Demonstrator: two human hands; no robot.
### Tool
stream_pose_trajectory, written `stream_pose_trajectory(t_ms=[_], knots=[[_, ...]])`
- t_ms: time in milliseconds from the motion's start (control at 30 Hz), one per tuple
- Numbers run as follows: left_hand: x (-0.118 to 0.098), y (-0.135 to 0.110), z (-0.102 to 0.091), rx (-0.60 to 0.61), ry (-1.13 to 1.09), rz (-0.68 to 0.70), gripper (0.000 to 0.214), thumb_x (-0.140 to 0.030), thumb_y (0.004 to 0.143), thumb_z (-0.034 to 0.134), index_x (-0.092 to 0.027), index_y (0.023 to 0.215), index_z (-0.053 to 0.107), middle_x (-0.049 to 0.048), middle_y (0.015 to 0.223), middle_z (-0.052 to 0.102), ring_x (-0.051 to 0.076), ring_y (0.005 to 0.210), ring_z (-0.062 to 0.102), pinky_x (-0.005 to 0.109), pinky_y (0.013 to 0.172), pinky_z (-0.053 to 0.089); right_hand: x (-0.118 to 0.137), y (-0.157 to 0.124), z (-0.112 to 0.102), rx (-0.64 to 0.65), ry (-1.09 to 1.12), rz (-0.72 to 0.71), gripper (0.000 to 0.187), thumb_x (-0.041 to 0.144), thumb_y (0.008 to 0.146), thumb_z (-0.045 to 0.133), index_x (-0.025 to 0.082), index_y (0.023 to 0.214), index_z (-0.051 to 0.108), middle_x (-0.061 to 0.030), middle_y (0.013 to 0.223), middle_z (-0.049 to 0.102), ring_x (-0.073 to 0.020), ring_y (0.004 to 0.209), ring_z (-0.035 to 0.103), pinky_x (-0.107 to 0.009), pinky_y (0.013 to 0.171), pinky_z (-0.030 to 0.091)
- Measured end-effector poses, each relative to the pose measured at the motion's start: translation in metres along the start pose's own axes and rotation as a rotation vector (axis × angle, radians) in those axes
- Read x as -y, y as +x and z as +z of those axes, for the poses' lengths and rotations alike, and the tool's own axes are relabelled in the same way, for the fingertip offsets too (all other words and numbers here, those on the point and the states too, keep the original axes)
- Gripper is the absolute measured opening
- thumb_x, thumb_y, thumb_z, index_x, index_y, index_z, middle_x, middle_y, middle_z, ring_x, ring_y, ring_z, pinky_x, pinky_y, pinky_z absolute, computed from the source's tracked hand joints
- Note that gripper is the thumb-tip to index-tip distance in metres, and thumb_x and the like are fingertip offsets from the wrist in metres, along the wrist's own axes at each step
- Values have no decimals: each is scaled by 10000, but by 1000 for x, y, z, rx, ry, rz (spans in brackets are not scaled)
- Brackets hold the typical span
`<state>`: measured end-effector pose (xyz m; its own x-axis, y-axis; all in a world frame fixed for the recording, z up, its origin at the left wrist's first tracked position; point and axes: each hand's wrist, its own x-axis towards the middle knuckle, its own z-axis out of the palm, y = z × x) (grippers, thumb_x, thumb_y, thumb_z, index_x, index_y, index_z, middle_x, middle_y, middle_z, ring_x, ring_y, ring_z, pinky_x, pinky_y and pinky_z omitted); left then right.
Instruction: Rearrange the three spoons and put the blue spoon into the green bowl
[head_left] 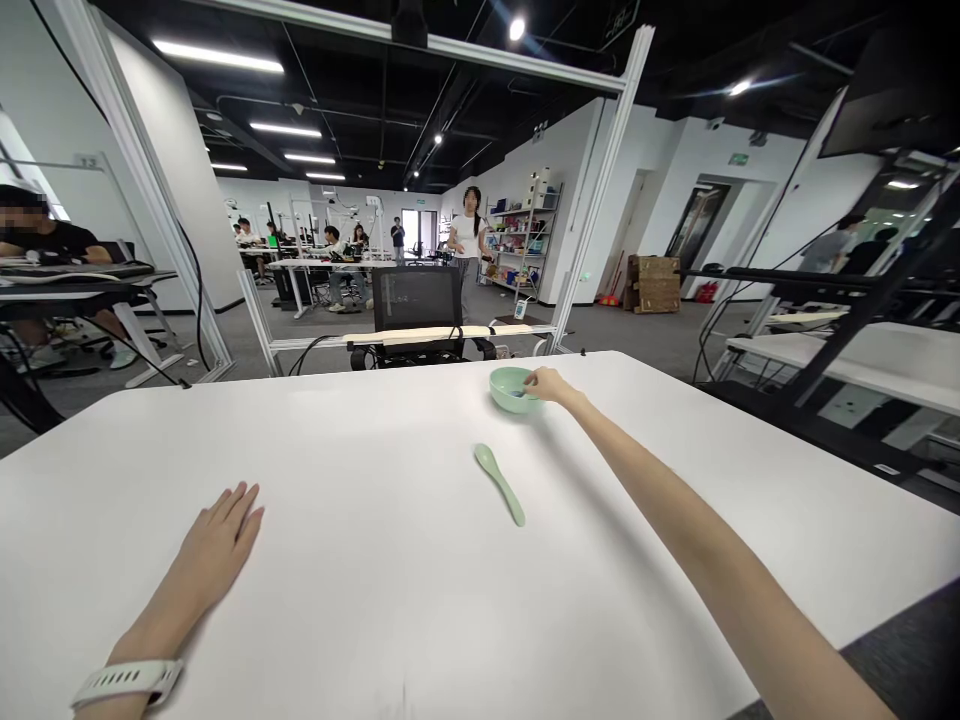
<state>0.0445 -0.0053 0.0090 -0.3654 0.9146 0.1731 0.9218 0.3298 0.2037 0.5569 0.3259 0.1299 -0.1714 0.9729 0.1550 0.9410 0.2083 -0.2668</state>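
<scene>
A light green bowl (504, 402) stands near the far edge of the white table (330, 560). My right hand (551, 385) reaches out to it, with the fingers closed over the right side of its rim. Something small and bluish shows inside the bowl beside my fingertips, too small to name. Closer to me a pale green spoon (501, 487) lies on the table, touched by neither hand. My left hand (217, 545) rests flat on the table at the left, fingers stretched out and holding nothing.
A metal frame (600, 180) rises behind the table's far edge, with a black mesh chair (418, 298) beyond it. One person (469, 240) stands further back, and several others sit at desks. Dark equipment (817, 350) stands to the right of the table.
</scene>
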Motion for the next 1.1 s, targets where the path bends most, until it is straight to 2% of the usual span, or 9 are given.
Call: stream_pose_trajectory(t_ms=[133, 267, 333, 433, 533, 667, 867, 1000, 1100], knots=[[2, 1, 2, -22, 15, 14, 785, -479, 950, 177, -25, 1509, 490, 216, 1644, 454, 363, 1551, 402, 591, 1271, 330, -11, -27, -10, -168, 106, -62, 342, 228, 882, 626, 127, 1173, 774, -113, 979, 788, -216, 843, 696, -274, 777, 493], [3, 1, 5, -24, 37, 15, 766, -457, 963, 173, -26, 1521, 470, 208, 1645, 456, 354, 1562, 383, 570, 1274, 321, -28, -82, -8, -376, 250, -151, 391, 349, 909, 576, 127, 1188, 738, -93, 895, 735, -210, 774, 630, -312, 779, 470], [3, 1, 5, -31, 48, 26, 744, -436, 969, 186, -22, 1513, 478, 212, 1640, 464, 357, 1559, 388, 559, 1268, 331, -35, -114, 1, -393, 289, -163, 444, 443, 931, 532, 140, 1190, 727, -79, 848, 705, -212, 729, 597, -327, 746, 462], [2, 0, 4, -41, 55, 28, 727, -420, 976, 184, -22, 1506, 484, 210, 1636, 469, 363, 1553, 396, 559, 1261, 335, -42, -158, 20, -332, 310, -162, 523, 541, 956, 480, 150, 1215, 712, -75, 839, 688, -212, 703, 571, -333, 709, 452], [1, 0, 1, -14, 48, 25, 738, -423, 973, 187, -8, 1514, 468, 217, 1645, 446, 372, 1558, 383, 564, 1270, 317, -48, -185, 38, -269, 309, -119, 571, 584, 961, 464, 149, 1246, 700, -84, 865, 689, -221, 729, 580, -335, 710, 455], [-1, 0, -1, -29, 53, 31, 712, -416, 968, 230, -22, 1500, 494, 218, 1624, 475, 361, 1541, 418, 559, 1254, 357, -53, -196, 50, -196, 295, -80, 554, 530, 958, 456, 155, 1307, 667, -95, 919, 701, -244, 784, 606, -352, 742, 475], [-3, -2, -3, -36, 23, 8, 698, -417, 972, 240, -47, 1503, 503, 208, 1625, 486, 348, 1548, 408, 548, 1270, 349, -52, -198, 54, -165, 273, -54, 520, 464, 956, 448, 143, 1306, 661, -106, 960, 708, -253, 808, 636, -368, 774, 492], [-5, -3, -6, -13, 9, 4, 731, -460, 966, 221, -61, 1514, 496, 205, 1638, 467, 351, 1555, 393, 540, 1274, 350, -66, -187, 47, -255, 212, 9, 526, 502, 988, 451, 136, 1298, 667, -154, 1086, 707, -275, 923, 658, -381, 846, 503], [-6, -3, -7, -4, 18, 6, 752, -472, 958, 212, -51, 1518, 486, 205, 1642, 463, 353, 1560, 385, 528, 1279, 342, -90, -169, 37, -352, -20, 154, 471, 377, 981, 470, 95, 1304, 664, -236, 1217, 676, -342, 1081, 638, -445, 920, 485]])
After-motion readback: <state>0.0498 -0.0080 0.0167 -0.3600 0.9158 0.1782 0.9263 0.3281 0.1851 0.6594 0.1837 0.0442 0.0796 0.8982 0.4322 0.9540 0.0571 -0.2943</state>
